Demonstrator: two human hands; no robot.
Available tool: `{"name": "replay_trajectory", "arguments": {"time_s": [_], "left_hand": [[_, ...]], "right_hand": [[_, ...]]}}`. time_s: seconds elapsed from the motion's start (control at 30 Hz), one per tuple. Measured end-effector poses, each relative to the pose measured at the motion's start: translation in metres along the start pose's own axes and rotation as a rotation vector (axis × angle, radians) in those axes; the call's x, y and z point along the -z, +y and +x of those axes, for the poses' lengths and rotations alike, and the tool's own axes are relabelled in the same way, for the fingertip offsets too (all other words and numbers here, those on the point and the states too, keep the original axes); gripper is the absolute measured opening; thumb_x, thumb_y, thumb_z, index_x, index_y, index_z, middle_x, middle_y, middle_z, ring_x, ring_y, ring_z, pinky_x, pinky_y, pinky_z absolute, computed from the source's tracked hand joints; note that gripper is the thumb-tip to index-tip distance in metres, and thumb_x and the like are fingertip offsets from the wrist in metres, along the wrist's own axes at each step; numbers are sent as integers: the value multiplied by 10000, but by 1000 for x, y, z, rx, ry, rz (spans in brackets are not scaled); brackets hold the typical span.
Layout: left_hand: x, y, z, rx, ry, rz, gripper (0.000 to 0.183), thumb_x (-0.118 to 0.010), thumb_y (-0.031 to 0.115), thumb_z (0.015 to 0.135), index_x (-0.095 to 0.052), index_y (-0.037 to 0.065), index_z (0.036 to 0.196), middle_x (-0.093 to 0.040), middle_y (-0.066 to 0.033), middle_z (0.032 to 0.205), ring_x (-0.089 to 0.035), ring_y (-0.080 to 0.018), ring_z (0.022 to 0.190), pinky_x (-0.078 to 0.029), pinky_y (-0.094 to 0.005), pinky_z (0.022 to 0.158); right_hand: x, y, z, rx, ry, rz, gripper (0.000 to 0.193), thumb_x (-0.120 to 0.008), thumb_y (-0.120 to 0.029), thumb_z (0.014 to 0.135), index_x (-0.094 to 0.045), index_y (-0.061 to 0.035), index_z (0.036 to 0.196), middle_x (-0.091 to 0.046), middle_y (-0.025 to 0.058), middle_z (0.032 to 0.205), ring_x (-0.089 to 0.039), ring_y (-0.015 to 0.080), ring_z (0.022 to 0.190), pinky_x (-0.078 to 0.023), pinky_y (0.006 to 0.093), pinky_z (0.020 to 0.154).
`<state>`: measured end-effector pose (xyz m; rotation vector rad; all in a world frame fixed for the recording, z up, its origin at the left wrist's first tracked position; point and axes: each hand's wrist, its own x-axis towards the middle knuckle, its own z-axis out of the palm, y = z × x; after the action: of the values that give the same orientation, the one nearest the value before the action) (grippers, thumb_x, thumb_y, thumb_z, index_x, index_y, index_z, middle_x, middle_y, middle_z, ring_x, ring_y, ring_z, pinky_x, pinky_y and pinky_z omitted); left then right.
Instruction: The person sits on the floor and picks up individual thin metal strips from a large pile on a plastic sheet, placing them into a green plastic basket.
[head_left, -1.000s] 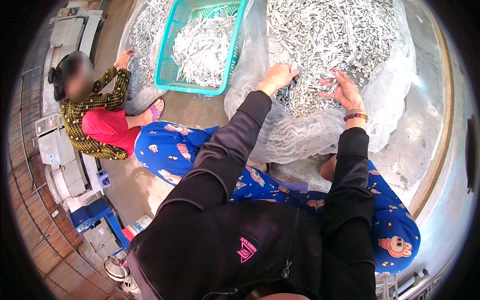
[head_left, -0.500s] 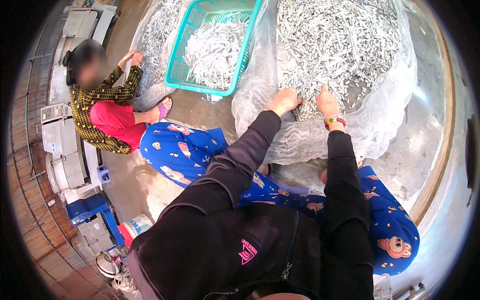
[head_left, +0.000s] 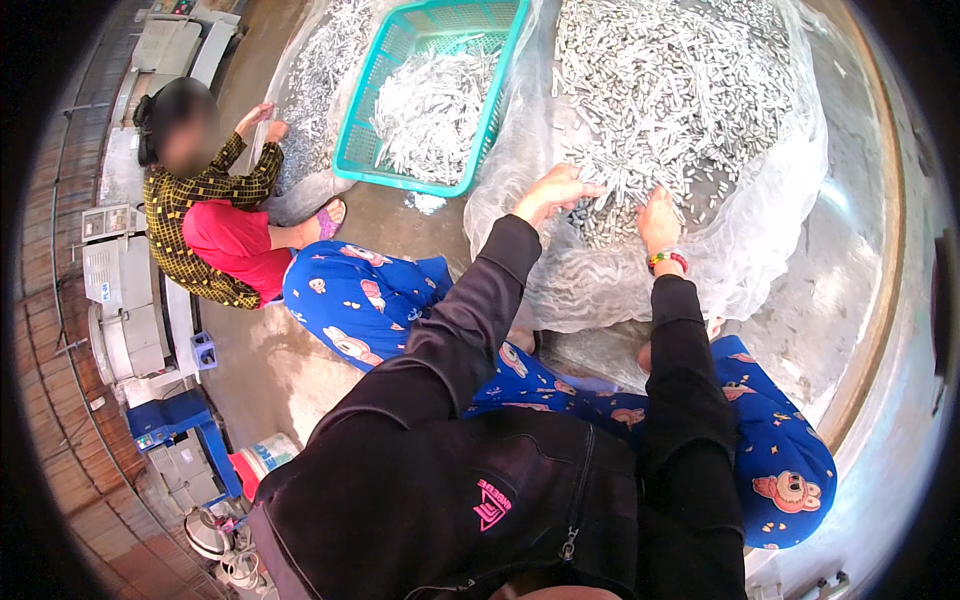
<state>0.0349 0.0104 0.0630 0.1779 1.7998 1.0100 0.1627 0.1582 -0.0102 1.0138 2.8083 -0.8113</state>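
On a netted heap of small silver fish point(head_left: 680, 90), the left hand point(head_left: 553, 192) and right hand point(head_left: 660, 217) rest, fingers loosely curled among the fish, grip unclear.

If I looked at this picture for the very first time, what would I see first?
First you would see the big heap of small silvery fish on clear netting at the top right, with the person's left hand and right hand resting on its near edge. Next comes the bright teal basket at top middle, also holding fish. At the left sits another person in a yellow checked top, hands at a second pile.
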Motion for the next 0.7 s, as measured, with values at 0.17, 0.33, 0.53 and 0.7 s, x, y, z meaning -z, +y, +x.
{"name": "replay_trajectory", "arguments": {"time_s": [0.17, 0.33, 0.53, 0.7], "left_hand": [[16, -30, 19, -171, -34, -122, 320, -605, 218, 779, -547, 42, 1040, -577, -15, 896, -505, -110, 718, -419, -277, 617], [1, -18, -7, -152, -169, -496, 335, -531, 179, 839, -457, 10, 1119, -555, -67, 880, -520, -140, 679, -469, -283, 641], [-43, -27, -9, -364, 316, 330, 628, -556, 472, 758, -456, -66, 1066, -582, -168, 898, -584, -240, 780, -452, -359, 700], [-79, -29, -7, -213, 431, 673, 470, -616, 397, 711, -542, -29, 897, -590, -222, 818, -573, -356, 814, -438, -409, 717]], "right_hand": [[6, 4, 19, -142, -152, 435, 471, -578, -249, 748, -442, 3, 1123, -578, 162, 801, -531, 260, 700, -426, 361, 575], [39, 3, 13, -402, -249, 1097, 469, -483, -191, 830, -305, 23, 1208, -563, 71, 607, -350, 75, 376, -249, 232, 292], [48, 15, 13, -369, -293, 1231, 416, -455, -148, 827, -336, -43, 1212, -601, 153, 700, -524, 142, 563, -402, 259, 441], [20, 56, 25, -6, 9, 279, 325, -534, -230, 777, -522, -20, 1024, -605, 217, 828, -590, 308, 772, -465, 374, 647]]}}
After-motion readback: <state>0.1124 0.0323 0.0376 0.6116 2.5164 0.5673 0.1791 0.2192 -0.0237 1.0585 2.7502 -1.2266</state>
